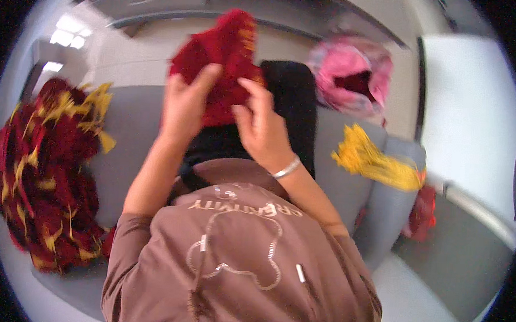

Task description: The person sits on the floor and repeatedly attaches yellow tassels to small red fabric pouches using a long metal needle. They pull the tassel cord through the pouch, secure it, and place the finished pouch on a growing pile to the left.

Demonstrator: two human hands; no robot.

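Observation:
A folded piece of dark red fabric [228,60], with yellow lettering or pattern along its right edge, lies over my black-trousered lap and is somewhat blurred. At its left side my left hand [187,99] holds it, the thumb on top. My right hand [259,122] is at the cloth's lower right edge with its fingers apart and curved; whether they pinch the fabric I cannot tell. A bundle of yellow strands [378,164] rests to the right on the grey sofa's arm. To the left a large heap of dark red pieces with yellow strands [54,178] lies on the seat.
The grey sofa seat [126,112] extends on both sides of me. An open pink bag [352,74] stands beyond its front edge at right. Further right are a white surface [463,96] and a red item [422,213] beside the sofa arm. Grey furniture [264,8] runs across the far side.

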